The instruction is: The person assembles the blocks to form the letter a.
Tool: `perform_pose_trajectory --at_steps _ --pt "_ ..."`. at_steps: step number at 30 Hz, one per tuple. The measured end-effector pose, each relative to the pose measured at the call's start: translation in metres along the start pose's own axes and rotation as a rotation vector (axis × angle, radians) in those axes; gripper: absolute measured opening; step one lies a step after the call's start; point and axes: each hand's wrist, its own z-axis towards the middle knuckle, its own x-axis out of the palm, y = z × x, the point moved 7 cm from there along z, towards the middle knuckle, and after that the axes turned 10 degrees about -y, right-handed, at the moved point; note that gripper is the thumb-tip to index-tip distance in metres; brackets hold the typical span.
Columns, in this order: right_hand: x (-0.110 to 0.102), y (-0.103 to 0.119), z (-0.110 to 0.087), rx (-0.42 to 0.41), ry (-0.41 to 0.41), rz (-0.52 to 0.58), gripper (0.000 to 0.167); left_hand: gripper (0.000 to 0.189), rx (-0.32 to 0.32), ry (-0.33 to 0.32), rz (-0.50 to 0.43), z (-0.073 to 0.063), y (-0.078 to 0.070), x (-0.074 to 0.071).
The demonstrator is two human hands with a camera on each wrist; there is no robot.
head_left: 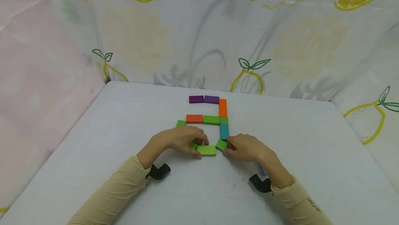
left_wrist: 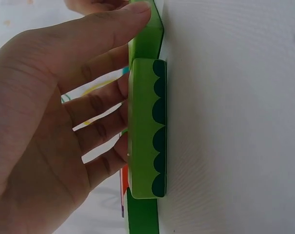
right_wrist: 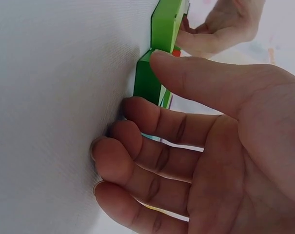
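My left hand [head_left: 182,141] holds the left end of a light green block [head_left: 206,150], thumb on its near side and fingers bent behind. In the left wrist view, other fingertips touch the far side of a green block [left_wrist: 145,126] with dark scallops, largely covered by the hand in the head view. My right hand [head_left: 246,147] pinches a small green block [head_left: 221,145], set at a slant beside the light green one. The right wrist view shows my thumb on that small block's [right_wrist: 147,80] edge and the other fingers curled near the cloth.
Beyond my hands lie an orange-red block [head_left: 194,119], a green block [head_left: 211,120], a blue block [head_left: 224,131], an orange block [head_left: 222,108] and two purple blocks [head_left: 196,99]. A blue piece [head_left: 263,170] shows partly under my right wrist. White cloth [head_left: 93,141] covers the table.
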Motion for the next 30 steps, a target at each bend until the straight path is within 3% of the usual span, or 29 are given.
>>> perform_pose_trajectory --at_steps 22,30 --pt "-0.0027 -0.0020 -0.0031 0.032 0.018 0.001 0.020 0.035 0.001 -0.006 0.000 -0.0008 -0.0032 -0.0008" --pt "-0.0082 -0.0025 -0.0054 0.043 -0.024 -0.046 0.019 0.033 0.007 -0.013 -0.012 -0.0006 -0.0033 -0.0018"
